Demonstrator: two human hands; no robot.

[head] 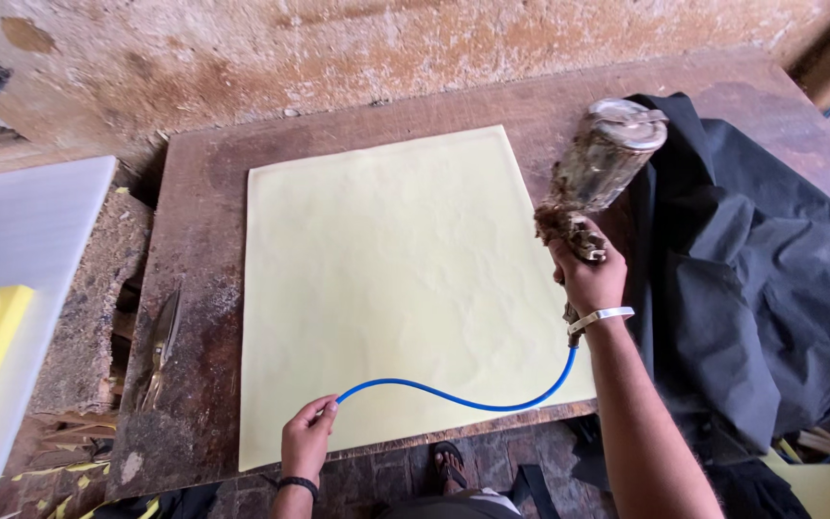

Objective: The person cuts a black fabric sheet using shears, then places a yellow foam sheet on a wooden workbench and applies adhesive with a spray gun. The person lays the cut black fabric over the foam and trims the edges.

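At the right of the frame, the right hand [590, 277] is closed around the grip of a crusted spray gun [599, 171], its metal cup tilted toward the upper right. A blue hose [453, 397] curves from below that wrist to the lower centre, where the left hand [306, 439] pinches its end between the fingertips. Both are over a pale yellow sheet [386, 259] lying flat on the brown worktop [199, 240]. Scissors [160, 348] lie near the worktop's left edge, and black cloth [761, 279] is heaped at the right.
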